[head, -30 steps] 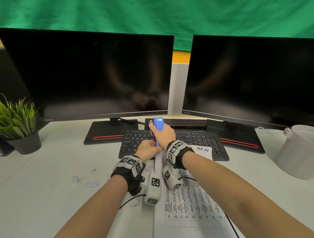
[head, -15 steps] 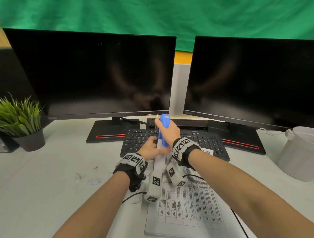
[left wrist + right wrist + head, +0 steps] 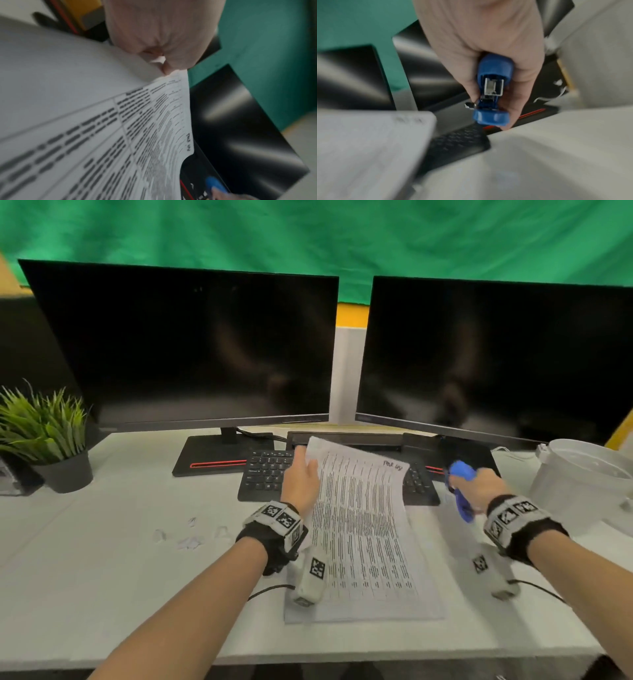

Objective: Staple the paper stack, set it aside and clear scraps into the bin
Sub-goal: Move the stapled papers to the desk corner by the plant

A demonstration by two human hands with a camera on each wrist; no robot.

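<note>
A stack of printed paper point(image 3: 359, 529) lies lengthwise in the middle of the white desk, its far end raised over the keyboard. My left hand point(image 3: 301, 474) pinches the stack's top left corner point(image 3: 164, 70) and lifts it. To the right of the paper, my right hand point(image 3: 476, 487) grips a blue stapler point(image 3: 462, 491) above the desk; the right wrist view shows the stapler point(image 3: 493, 93) end-on with the fingers curled round it. Small white paper scraps point(image 3: 191, 539) lie on the desk to the left. A white bin point(image 3: 582, 484) stands at the right edge.
Two dark monitors point(image 3: 191, 347) stand at the back with a black keyboard point(image 3: 267, 474) in front of them, partly under the paper. A potted green plant point(image 3: 44, 436) sits at far left. Cables run from the wrist cameras across the near desk.
My right hand has carried the stapler off the paper's top corner to the right, toward the bin. My left hand has lifted the stack's top left corner off the keyboard.
</note>
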